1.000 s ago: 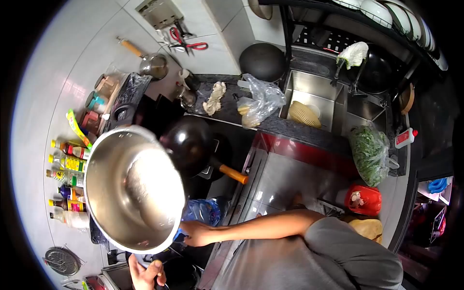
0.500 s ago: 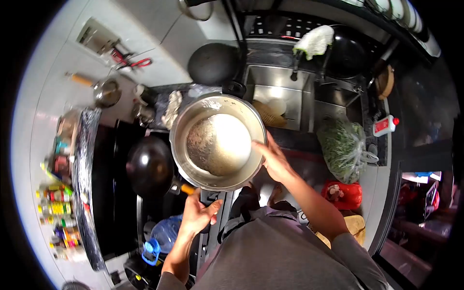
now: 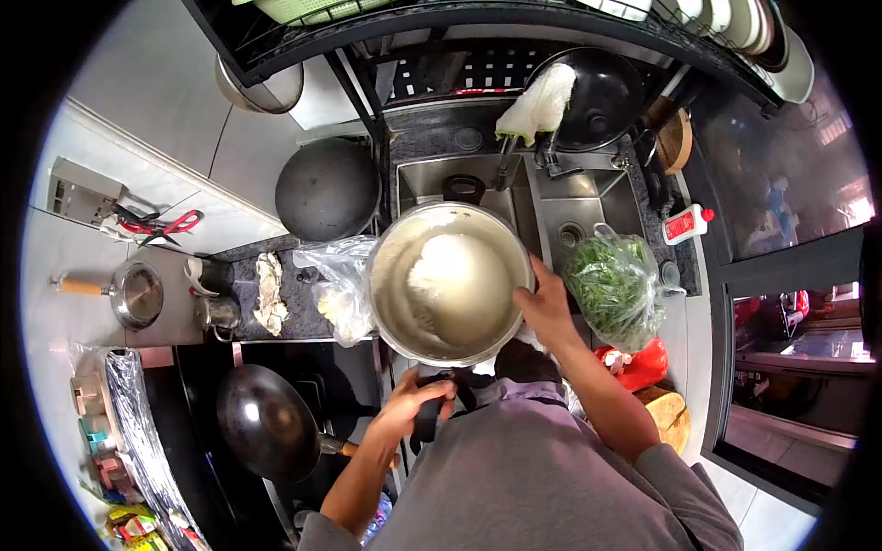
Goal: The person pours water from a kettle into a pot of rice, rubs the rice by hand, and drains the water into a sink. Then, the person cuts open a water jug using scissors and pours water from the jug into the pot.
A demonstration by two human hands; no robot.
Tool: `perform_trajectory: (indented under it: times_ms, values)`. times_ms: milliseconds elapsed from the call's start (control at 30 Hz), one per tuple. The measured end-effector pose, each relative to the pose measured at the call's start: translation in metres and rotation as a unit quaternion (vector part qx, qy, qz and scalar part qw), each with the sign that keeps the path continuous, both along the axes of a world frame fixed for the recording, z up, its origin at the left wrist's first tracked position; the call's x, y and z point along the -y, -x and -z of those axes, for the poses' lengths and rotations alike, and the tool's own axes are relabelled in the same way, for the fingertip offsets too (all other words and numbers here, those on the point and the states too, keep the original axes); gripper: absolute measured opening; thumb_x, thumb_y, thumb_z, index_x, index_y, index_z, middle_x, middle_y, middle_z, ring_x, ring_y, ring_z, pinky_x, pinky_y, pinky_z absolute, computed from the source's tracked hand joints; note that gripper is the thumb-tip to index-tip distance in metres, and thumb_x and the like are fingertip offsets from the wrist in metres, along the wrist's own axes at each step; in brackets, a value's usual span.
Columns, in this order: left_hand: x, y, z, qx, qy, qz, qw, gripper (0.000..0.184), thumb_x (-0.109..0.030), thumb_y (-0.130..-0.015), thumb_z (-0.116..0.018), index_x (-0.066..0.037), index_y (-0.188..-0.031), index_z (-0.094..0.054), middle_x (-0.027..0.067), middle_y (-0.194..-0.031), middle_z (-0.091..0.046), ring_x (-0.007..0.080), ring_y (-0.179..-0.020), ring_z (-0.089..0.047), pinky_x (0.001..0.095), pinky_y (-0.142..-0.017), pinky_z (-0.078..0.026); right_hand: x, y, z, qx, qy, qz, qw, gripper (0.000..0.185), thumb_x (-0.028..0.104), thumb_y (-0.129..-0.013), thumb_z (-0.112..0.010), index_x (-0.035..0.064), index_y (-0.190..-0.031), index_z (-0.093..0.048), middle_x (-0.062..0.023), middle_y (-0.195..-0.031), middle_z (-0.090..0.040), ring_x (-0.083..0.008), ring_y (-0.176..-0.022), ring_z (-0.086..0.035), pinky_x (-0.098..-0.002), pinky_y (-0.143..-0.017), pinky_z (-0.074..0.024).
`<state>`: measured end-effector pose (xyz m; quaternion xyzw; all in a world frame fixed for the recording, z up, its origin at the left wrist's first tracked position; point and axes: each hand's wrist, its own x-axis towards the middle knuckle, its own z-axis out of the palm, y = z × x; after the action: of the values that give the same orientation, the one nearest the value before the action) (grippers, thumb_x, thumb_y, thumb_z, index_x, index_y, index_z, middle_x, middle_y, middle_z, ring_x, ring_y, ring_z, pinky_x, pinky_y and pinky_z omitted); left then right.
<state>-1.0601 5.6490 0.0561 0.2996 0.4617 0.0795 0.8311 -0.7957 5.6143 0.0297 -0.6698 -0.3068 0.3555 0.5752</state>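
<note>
A large steel pot (image 3: pixel 390 303) is held in front of the body, just before the sink (image 3: pixel 423 174); its inside is shiny, with a bright glare on the bottom. My right hand (image 3: pixel 548 308) grips the pot's right side, thumb over the rim. Below the pot's front edge, my left hand (image 3: pixel 413 404) is closed round its black handle (image 3: pixel 429 413). Left of the pot, a clear plastic bag (image 3: pixel 344 298) lies on the counter beside a crumpled cloth (image 3: pixel 270 294). A bag of green leaves (image 3: pixel 617 289) rests to the right of the pot.
A wok (image 3: pixel 266 422) with a wooden handle sits on the stove at the left. Behind the counter stands a dark round pan (image 3: pixel 327 189). A dish rack (image 3: pixel 367 32) hangs overhead. A red bag (image 3: pixel 643 365) and a round wooden board (image 3: pixel 668 420) are at the lower right.
The pot has moved right from over the stove side to the sink's front edge. My right hand has moved from beside the blue bottle onto the pot's rim. The view has turned towards the sink.
</note>
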Motion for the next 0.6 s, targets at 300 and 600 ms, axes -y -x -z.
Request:
perform_trajectory:
  times_ms: [300,600]
  values:
    - [-0.017,-0.052,0.026,0.083,0.032,0.044,0.995,0.024,-0.014,-0.084,-0.074,0.002,-0.096,-0.061,0.0099,-0.08,-0.063,0.0135,-0.053,-0.054,0.0278,-0.047,-0.043,-0.007,-0.047,0.013,0.036,-0.041,-0.003,0.999,0.061,-0.008,-0.076,-0.051,-0.0043,-0.136,-0.048,-0.0148,-0.125,-0.061,-0.0157,-0.113,-0.057,-0.0258,-0.095,-0.0433]
    - [-0.009,-0.081,0.022,0.062,0.035,-0.008,0.997,0.021,-0.015,-0.087,-0.071,0.0,-0.095,-0.057,0.0067,-0.074,-0.057,0.0135,-0.051,-0.051,0.0273,-0.046,-0.041,-0.011,-0.068,0.047,-0.097,-0.048,-0.021,0.994,0.063,-0.008,-0.079,-0.05,-0.0001,-0.141,-0.045,-0.0094,-0.131,-0.058,-0.0145,-0.116,-0.054,-0.0261,-0.094,-0.044]
